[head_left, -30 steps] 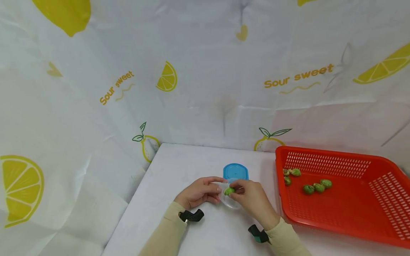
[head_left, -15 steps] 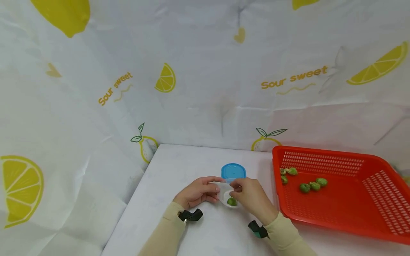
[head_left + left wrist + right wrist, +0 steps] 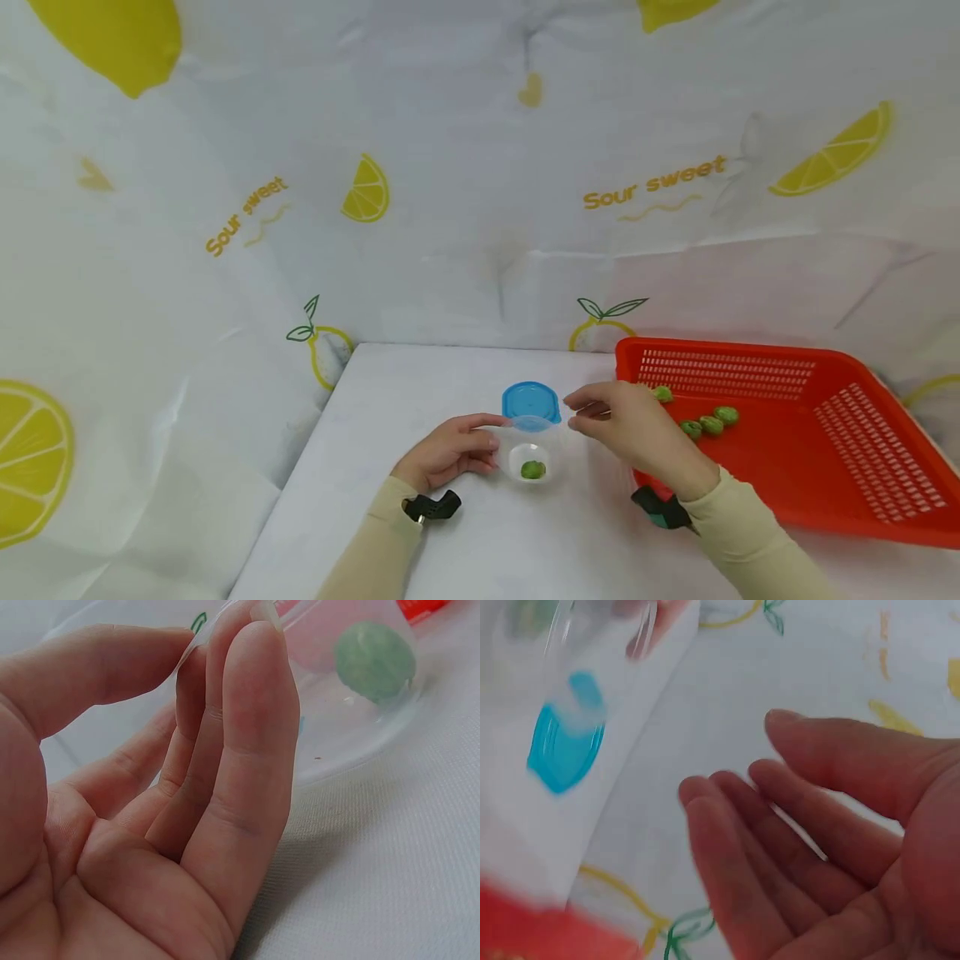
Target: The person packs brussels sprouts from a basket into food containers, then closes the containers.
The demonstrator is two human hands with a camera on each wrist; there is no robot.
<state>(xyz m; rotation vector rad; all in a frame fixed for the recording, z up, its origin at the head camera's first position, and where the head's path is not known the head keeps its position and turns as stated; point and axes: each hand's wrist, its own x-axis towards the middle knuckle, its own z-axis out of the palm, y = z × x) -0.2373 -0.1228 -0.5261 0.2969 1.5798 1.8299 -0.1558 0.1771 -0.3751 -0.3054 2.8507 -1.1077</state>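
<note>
My left hand (image 3: 452, 451) pinches the left rim of a clear plastic container (image 3: 553, 468) between thumb and fingers. Inside, on the container's bottom, lies one green Brussels sprout (image 3: 533, 470); the left wrist view shows this sprout (image 3: 375, 661) through the clear wall. Just behind the container, a blue lid (image 3: 531, 400) rests on the white table. To the right of the container and lid, my right hand (image 3: 637, 429) is in the air beside the red basket, fingers loosely bent. Nothing is between the fingers of that right hand (image 3: 802, 847) in the right wrist view.
A red plastic basket (image 3: 787, 483) with slotted walls fills the table's right side. Several Brussels sprouts (image 3: 711, 425) lie in its left part, some hidden behind my right hand. A white lemon-print sheet (image 3: 465, 208) hangs behind and to the left of the table (image 3: 405, 383).
My right hand has let go of the Brussels sprout, which dropped into the container, and has moved right toward the basket. My left hand keeps its hold on the container. The head view has shifted right.
</note>
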